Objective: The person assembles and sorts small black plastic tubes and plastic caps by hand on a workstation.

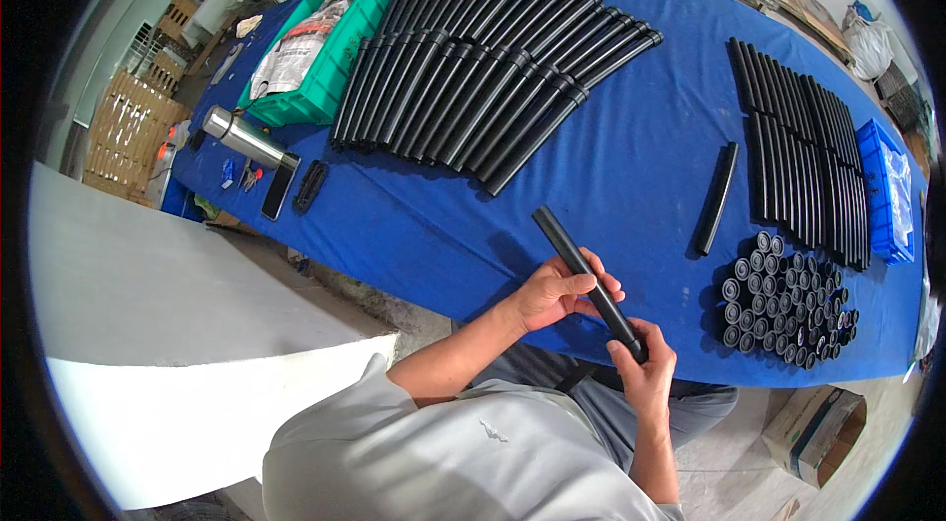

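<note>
A plain black tube (562,240) slants above the near edge of the table, held in both hands. My left hand (554,292) grips it about the middle, thumb along the top and some fingers spread past it. The fingers of my right hand (646,369) close round its near end and hide part of that end. To the right, a single black tube (717,201) lies apart from the others. Close by stand many short round black caps (772,299) in a cluster, with rows of thin black tubes (803,156) behind them.
Long black tubes with collars (473,63) fan across the far left of the blue cloth (650,137). Beside them are a green crate (330,58), a steel flask (241,137) and a phone (281,188). A blue bin (872,176) borders the right, above a floor-standing cardboard box (796,432).
</note>
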The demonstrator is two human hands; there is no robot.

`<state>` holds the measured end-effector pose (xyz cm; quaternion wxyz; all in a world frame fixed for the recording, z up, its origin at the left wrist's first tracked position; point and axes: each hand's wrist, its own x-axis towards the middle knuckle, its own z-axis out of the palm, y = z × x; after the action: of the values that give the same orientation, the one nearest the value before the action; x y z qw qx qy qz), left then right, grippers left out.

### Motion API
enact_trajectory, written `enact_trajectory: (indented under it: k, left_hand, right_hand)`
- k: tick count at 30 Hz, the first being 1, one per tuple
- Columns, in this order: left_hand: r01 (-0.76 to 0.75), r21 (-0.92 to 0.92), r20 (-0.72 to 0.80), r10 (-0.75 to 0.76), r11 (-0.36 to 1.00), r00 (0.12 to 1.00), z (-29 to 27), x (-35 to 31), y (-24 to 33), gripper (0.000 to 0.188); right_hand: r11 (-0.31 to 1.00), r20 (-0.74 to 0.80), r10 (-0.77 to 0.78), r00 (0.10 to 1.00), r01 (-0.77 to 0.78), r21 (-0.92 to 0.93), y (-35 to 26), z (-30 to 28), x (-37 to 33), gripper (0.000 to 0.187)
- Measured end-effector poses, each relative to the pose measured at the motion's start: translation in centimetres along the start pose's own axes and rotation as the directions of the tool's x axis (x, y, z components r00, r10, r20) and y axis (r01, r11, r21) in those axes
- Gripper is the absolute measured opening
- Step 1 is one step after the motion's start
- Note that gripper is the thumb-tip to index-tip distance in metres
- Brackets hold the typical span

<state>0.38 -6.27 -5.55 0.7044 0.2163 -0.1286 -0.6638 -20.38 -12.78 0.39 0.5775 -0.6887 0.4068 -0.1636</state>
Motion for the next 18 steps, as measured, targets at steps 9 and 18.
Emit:
enact_trajectory:
  k: [9, 18]
  left_hand:
    - [-0.023, -0.006, -0.007, 0.023, 1.000, 1.000, -0.3, 0.0, -0.3, 0.019]
    - [-0.043, -0.012, -0.022, 0.043, 0.999, 0.999, 0.3, 0.0, -0.2, 0.018]
  right_hand:
    - [0.998, -0.024, -0.060, 0.998, 0.060, -0.007, 1.1, 0.3, 0.1, 0.028]
    - [0.903, -0.070, -0.349, 0.934, 0.316, -0.291, 1.4, 0.4, 0.9, 0.030]
